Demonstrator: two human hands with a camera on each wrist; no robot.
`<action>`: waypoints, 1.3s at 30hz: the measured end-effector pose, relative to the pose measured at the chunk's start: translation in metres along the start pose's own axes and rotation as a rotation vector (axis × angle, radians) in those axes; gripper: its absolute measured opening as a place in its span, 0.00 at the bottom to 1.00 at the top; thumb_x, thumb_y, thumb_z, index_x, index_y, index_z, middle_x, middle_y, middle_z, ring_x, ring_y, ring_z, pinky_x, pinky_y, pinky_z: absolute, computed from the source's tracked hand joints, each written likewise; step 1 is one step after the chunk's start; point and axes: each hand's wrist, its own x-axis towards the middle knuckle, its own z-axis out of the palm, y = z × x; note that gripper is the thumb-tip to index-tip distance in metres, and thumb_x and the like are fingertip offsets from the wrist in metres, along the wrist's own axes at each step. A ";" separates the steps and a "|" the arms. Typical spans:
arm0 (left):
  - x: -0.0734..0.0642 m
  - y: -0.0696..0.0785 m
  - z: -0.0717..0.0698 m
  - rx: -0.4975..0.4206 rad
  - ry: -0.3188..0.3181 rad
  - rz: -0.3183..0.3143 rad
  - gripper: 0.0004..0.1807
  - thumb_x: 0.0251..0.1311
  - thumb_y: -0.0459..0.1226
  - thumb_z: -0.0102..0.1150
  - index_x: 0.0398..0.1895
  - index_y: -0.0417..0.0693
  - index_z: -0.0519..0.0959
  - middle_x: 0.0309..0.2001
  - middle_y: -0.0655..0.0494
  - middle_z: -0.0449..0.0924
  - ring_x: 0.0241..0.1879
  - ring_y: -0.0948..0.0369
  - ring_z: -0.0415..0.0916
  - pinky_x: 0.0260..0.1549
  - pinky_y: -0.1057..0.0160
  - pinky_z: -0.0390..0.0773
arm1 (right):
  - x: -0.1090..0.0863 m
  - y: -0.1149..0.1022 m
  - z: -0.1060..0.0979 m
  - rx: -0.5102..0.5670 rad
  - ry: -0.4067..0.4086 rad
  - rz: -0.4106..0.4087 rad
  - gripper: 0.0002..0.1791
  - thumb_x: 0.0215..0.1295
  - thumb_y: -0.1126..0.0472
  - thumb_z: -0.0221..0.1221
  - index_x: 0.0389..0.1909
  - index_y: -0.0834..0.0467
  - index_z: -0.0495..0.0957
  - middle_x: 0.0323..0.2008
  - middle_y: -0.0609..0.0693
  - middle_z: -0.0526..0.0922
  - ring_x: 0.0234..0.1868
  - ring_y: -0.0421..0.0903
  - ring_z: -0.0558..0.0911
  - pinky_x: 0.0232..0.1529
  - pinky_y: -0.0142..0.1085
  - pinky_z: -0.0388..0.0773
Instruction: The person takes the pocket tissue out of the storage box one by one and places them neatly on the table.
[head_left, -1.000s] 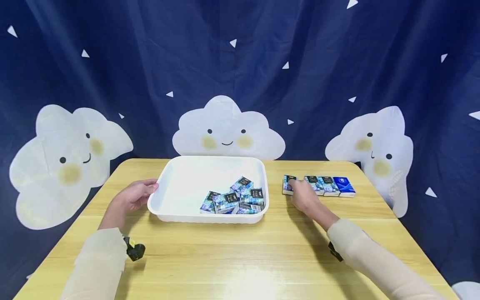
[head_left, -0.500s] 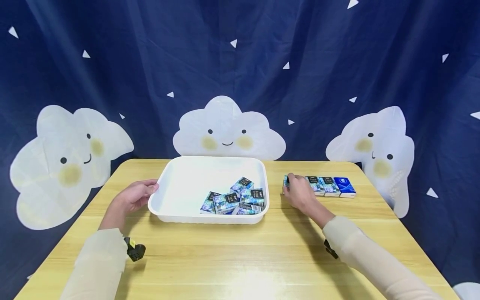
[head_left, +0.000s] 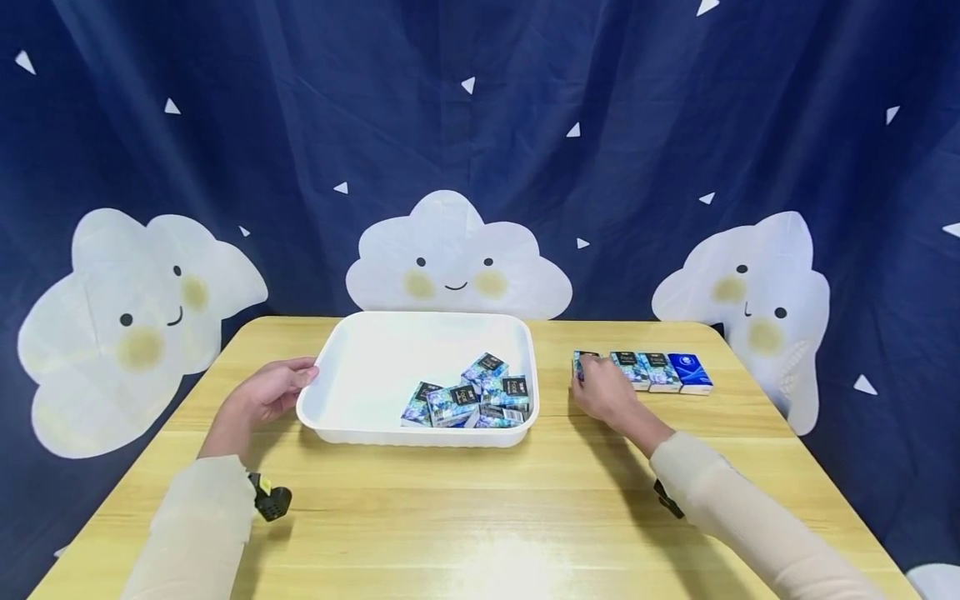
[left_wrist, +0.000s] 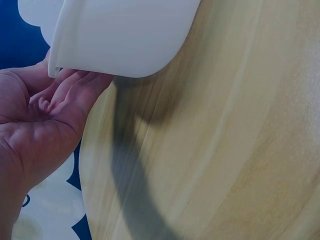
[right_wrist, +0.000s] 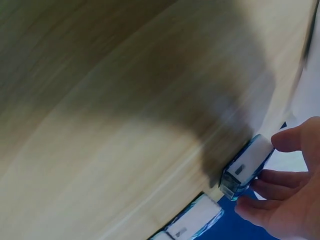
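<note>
Right of centre, the right hand (head_left: 606,390) clamped its fingers on a tissue pack (head_left: 587,355) farther up the frame; the left hand (head_left: 272,390) gripped a tray (head_left: 382,362).

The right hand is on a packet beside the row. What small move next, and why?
I'd probably slide the held packet rightward until it meets the row: the right hand pinches it, and a gap separates it from the three packets lined up side by side.
</note>
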 end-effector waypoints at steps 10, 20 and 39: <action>0.001 0.000 0.000 -0.007 -0.001 -0.002 0.34 0.80 0.38 0.42 0.79 0.31 0.45 0.53 0.57 0.78 0.45 0.70 0.80 0.49 0.68 0.84 | -0.007 0.007 0.005 -0.044 0.009 -0.013 0.19 0.71 0.63 0.55 0.56 0.73 0.76 0.53 0.71 0.81 0.53 0.71 0.79 0.64 0.60 0.73; 0.000 -0.002 -0.001 -0.010 -0.007 0.004 0.36 0.79 0.38 0.44 0.79 0.30 0.44 0.48 0.62 0.79 0.44 0.69 0.80 0.47 0.68 0.84 | -0.009 0.014 0.006 -0.073 0.025 0.002 0.23 0.72 0.62 0.55 0.62 0.72 0.73 0.59 0.71 0.78 0.59 0.72 0.76 0.69 0.67 0.65; 0.001 -0.001 -0.002 -0.023 -0.005 -0.006 0.36 0.80 0.39 0.44 0.80 0.32 0.44 0.52 0.59 0.78 0.45 0.70 0.80 0.49 0.68 0.84 | -0.011 0.014 0.000 -0.014 0.019 0.005 0.24 0.72 0.64 0.54 0.64 0.74 0.71 0.59 0.73 0.77 0.57 0.74 0.77 0.58 0.62 0.77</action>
